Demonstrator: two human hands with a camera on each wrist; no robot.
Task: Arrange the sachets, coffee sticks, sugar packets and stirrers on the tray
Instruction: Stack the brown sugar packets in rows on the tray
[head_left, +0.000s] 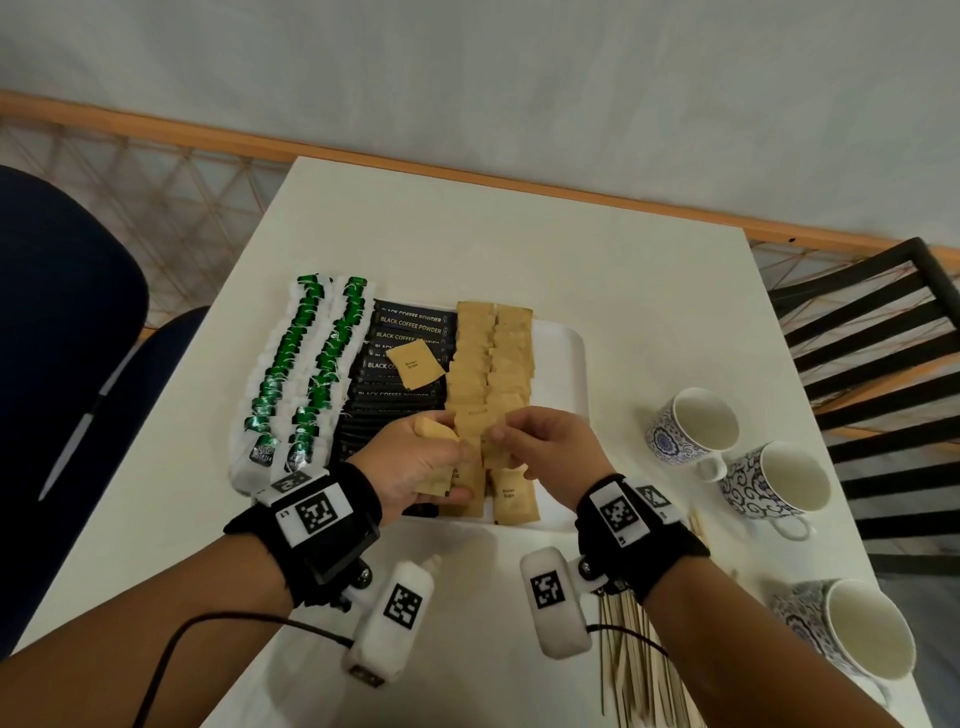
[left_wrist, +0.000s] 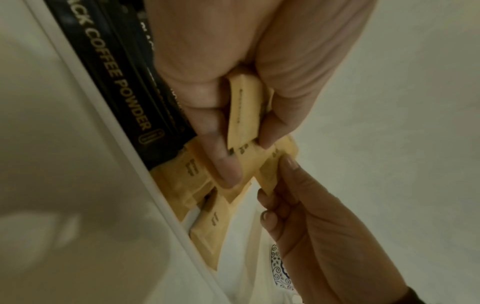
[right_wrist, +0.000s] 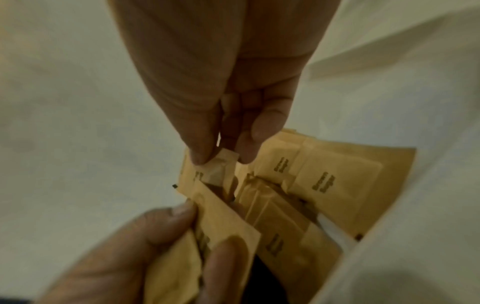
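From the head camera, the white tray (head_left: 569, 358) holds green-tagged tea sachets (head_left: 291, 374), black coffee sticks (head_left: 410, 322) and tan brown sugar packets (head_left: 493, 358) in rows; one packet lies askew on the coffee sticks. The left hand (head_left: 415, 462) grips a small stack of sugar packets; the right hand (head_left: 545, 447) pinches one.

The left wrist view shows thumb and fingers (left_wrist: 223, 164) curled round flat kraft packets above the tray.

The right wrist view, blurred, shows fingertips (right_wrist: 200, 156) pinching a packet's sealed edge.

On tray (head_left: 569, 358), L to R: tea sachets (head_left: 291, 374), coffee sticks (head_left: 400, 410), sugar packets (head_left: 493, 364). One stray packet (head_left: 415, 366) lies on sticks. Cups (head_left: 696, 431) R of tray; stirrers (head_left: 634, 660) in front, on table (head_left: 519, 249).
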